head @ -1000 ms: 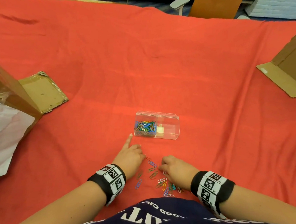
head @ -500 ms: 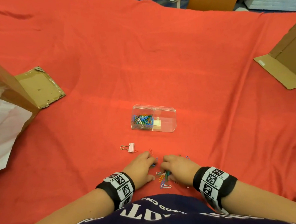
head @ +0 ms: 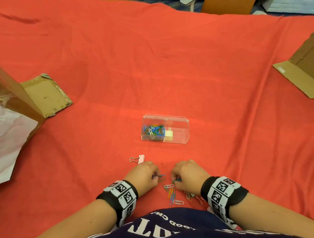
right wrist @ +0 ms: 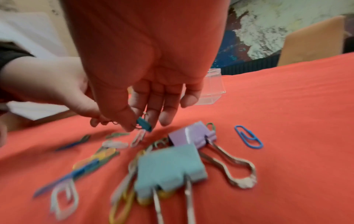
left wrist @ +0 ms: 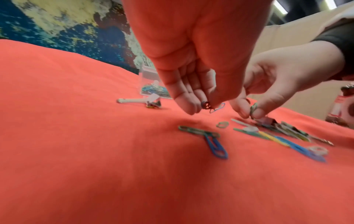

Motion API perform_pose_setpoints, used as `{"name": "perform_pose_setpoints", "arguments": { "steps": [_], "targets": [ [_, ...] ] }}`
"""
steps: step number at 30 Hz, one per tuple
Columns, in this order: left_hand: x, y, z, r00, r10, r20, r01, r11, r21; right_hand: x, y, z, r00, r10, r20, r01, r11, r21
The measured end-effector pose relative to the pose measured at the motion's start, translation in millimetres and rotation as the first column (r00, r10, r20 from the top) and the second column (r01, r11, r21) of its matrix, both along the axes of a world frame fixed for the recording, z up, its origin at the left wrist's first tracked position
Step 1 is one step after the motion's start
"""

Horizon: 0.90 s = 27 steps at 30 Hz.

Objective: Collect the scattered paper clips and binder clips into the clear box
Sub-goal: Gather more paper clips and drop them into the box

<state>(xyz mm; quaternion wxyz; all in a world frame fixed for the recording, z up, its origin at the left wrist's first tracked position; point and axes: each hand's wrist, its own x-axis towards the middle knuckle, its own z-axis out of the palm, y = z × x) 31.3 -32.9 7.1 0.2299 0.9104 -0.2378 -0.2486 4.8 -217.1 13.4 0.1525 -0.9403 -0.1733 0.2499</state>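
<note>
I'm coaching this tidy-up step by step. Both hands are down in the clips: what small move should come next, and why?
Probably lift both hands and carry their clips to the clear box. The left hand already pinches a blue paper clip, the right hand a teal clip, and the box sits just beyond them with clips already in its left compartment.

We are now pinching clips off cloth: left hand lifting blue paper clip, right hand lifting teal binder clip; both were flat before.
</note>
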Motion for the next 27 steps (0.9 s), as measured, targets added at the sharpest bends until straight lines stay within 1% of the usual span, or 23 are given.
{"name": "perform_pose_setpoints", "arguments": {
  "steps": [3,5,7,10,12,14,17,19,21,23,25,27],
  "targets": [
    [11,5,12,0.996,0.084,0.038,-0.079,0.99,-0.113,9,2,9,0.989,-0.147,-0.005,0.146,0.983,0.115],
    [23,6,21,0.989,0.134,0.069,-0.121,0.979,-0.165,18,4,17,0.963,-0.265,-0.043,0.268,0.935,0.232],
    [37,6,29,0.977,0.188,0.096,-0.165,0.965,-0.205,31,8,24,0.929,-0.361,-0.087,0.369,0.875,0.312],
    [57,6,40,0.954,0.269,0.134,-0.226,0.936,-0.271,55,14,28,0.868,-0.493,-0.062,0.476,0.792,0.383],
    [67,3,45,0.936,0.313,0.158,-0.258,0.92,-0.295,71,17,31,0.805,-0.592,-0.05,0.551,0.712,0.435],
    [76,-1,48,0.923,0.343,0.172,-0.284,0.912,-0.296,85,21,33,0.741,-0.666,-0.08,0.62,0.635,0.461],
    [85,-7,48,0.918,0.359,0.166,-0.306,0.911,-0.277,100,26,32,0.702,-0.7,-0.133,0.673,0.59,0.447],
    [89,-8,46,0.92,0.365,0.14,-0.321,0.909,-0.265,103,28,29,0.697,-0.702,-0.145,0.682,0.588,0.435],
    [92,-9,44,0.923,0.363,0.13,-0.324,0.913,-0.247,102,27,27,0.719,-0.678,-0.154,0.67,0.616,0.415],
    [92,-8,44,0.926,0.355,0.128,-0.32,0.919,-0.231,97,25,27,0.757,-0.637,-0.147,0.63,0.651,0.424],
    [89,-6,43,0.929,0.345,0.137,-0.311,0.925,-0.221,89,23,31,0.8,-0.591,-0.1,0.568,0.694,0.443],
    [81,-2,40,0.936,0.321,0.145,-0.288,0.934,-0.21,77,18,32,0.855,-0.512,-0.084,0.497,0.761,0.417]
  ]
}}
